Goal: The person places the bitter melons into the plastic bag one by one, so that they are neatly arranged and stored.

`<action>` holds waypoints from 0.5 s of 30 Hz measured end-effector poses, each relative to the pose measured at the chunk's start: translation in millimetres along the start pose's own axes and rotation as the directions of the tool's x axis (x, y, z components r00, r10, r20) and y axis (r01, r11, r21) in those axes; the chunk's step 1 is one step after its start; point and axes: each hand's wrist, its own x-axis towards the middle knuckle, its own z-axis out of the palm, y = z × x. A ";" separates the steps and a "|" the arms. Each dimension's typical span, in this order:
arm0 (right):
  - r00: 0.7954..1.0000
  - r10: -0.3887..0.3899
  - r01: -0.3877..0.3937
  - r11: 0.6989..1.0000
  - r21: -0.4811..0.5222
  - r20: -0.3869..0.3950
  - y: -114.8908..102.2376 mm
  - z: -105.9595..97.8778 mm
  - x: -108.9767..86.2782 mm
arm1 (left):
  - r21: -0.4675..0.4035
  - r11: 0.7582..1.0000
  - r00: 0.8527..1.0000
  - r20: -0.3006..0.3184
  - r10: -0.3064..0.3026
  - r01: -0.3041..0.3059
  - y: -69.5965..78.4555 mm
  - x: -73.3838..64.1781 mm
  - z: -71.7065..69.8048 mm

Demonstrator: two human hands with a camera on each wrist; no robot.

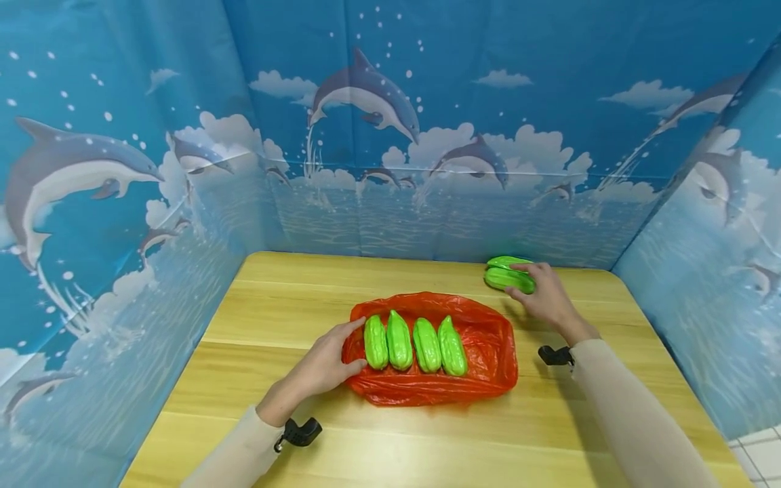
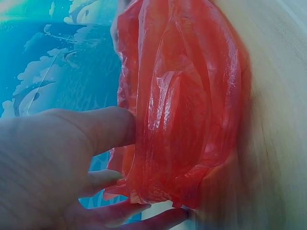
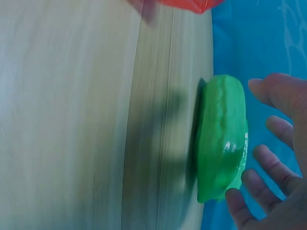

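Two green vegetables [image 1: 506, 279] lie at the table's far right, beside a wide-spread right hand [image 1: 546, 297].
The pale, striped wooden table [image 1: 274, 298] meets blue dolphin-print sheeting [image 1: 518, 61] at far, left and right, with white tiles [image 1: 763, 449] at near right; mid-table, a red plastic bag [image 1: 427, 391] holds four more green vegetables [image 1: 399, 342] in its left part, and the left hand [image 1: 325, 359], thumb and fingers apart, touches its left end.
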 end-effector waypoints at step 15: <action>1.000 -0.005 0.005 1.000 -0.027 0.005 12.6 7.2 3.6 | 0.011 0.999 1.000 -0.007 -0.031 0.031 -3.6 1.5 2.0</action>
